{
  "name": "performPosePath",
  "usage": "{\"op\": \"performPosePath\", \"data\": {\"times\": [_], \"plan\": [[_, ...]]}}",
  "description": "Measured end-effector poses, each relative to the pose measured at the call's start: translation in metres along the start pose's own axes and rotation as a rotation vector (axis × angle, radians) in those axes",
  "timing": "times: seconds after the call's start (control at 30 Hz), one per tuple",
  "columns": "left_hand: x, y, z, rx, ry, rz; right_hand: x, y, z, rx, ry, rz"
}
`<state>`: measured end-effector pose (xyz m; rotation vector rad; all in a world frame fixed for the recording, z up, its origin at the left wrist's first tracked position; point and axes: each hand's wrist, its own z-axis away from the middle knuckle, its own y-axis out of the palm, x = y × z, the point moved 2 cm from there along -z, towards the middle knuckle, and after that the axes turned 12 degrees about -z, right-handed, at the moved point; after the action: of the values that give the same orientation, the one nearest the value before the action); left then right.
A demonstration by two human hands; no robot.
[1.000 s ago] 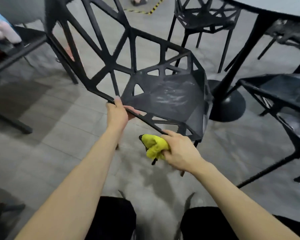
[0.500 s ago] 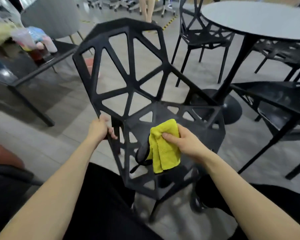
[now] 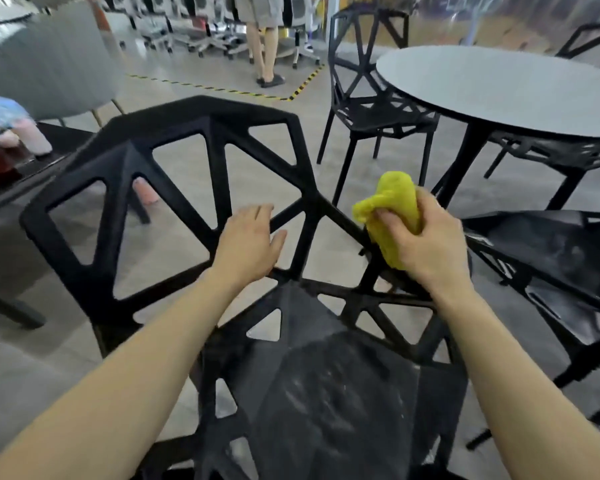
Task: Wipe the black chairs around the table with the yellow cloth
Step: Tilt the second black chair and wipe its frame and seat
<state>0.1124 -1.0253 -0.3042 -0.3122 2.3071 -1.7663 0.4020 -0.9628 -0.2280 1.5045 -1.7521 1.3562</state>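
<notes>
A black lattice chair stands right in front of me, its backrest facing away and its dusty seat below my arms. My left hand lies with straight fingers on a strut at the base of the backrest. My right hand grips the bunched yellow cloth and holds it against the chair's right edge strut. Another black chair with a dusty seat stands close on the right.
A round grey table on a black pedestal stands at the right rear, with a black chair behind it to the left and another chair under its rim. A low black bench with bottles is at left. A person stands far back.
The chair now stands upright close to me, with its seat under my arms. My left hand has left the frame edge and lies on a backrest strut. The cloth has risen to the right edge.
</notes>
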Motion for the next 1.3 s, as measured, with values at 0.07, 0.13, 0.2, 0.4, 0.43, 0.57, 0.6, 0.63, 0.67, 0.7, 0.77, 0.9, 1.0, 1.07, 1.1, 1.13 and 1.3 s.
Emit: {"op": "performPosePath", "data": {"times": [0.07, 0.13, 0.2, 0.4, 0.43, 0.57, 0.6, 0.63, 0.67, 0.7, 0.77, 0.9, 1.0, 1.07, 1.1, 1.13, 1.3], "plan": [[0.005, 0.018, -0.039, 0.219, -0.117, 0.095, -0.016, 0.026, -0.048, 0.128, -0.072, 0.225], [0.004, 0.032, -0.055, 0.381, -0.215, 0.198, -0.045, 0.063, -0.079, 0.431, -0.023, 0.443], [0.002, 0.044, -0.056, 0.369, -0.219, 0.201, -0.076, 0.095, -0.091, 0.635, 0.033, 0.528], [0.004, 0.058, -0.06, 0.262, -0.235, 0.135, -0.078, 0.148, -0.134, 0.679, 0.039, 0.544], [0.005, 0.061, -0.061, 0.256, -0.235, 0.113, -0.082, 0.147, -0.131, 0.658, 0.052, 0.488], [0.005, 0.065, -0.062, 0.232, -0.242, 0.073, -0.125, 0.081, -0.074, 0.574, 0.173, 0.306], [0.005, 0.066, -0.062, 0.224, -0.242, 0.072, -0.138, 0.057, -0.06, 0.584, 0.225, 0.282], [0.005, 0.066, -0.062, 0.219, -0.244, 0.067, -0.15, 0.036, -0.049, 0.624, 0.28, 0.287], [0.005, 0.066, -0.062, 0.214, -0.244, 0.061, -0.16, 0.021, -0.043, 0.666, 0.302, 0.328], [0.004, 0.066, -0.062, 0.213, -0.244, 0.059, -0.164, 0.012, -0.04, 0.694, 0.289, 0.391], [0.005, 0.067, -0.063, 0.207, -0.246, 0.065, -0.159, 0.01, -0.048, 0.722, 0.197, 0.508], [0.009, 0.068, -0.064, 0.229, -0.261, 0.076, -0.101, 0.015, -0.088, 0.496, 0.075, 0.361], [0.008, 0.066, -0.062, 0.231, -0.258, 0.09, -0.047, 0.005, -0.115, 0.322, 0.043, 0.233], [0.007, 0.063, -0.062, 0.24, -0.262, 0.1, -0.028, 0.022, -0.127, 0.294, 0.064, 0.268], [0.006, 0.062, -0.061, 0.247, -0.264, 0.103, -0.028, 0.04, -0.129, 0.368, 0.068, 0.353], [0.007, 0.062, -0.061, 0.253, -0.262, 0.103, -0.033, 0.063, -0.124, 0.498, 0.073, 0.436], [0.004, 0.057, -0.06, 0.268, -0.255, 0.109, -0.084, 0.112, -0.098, 0.718, 0.155, 0.452]]}}
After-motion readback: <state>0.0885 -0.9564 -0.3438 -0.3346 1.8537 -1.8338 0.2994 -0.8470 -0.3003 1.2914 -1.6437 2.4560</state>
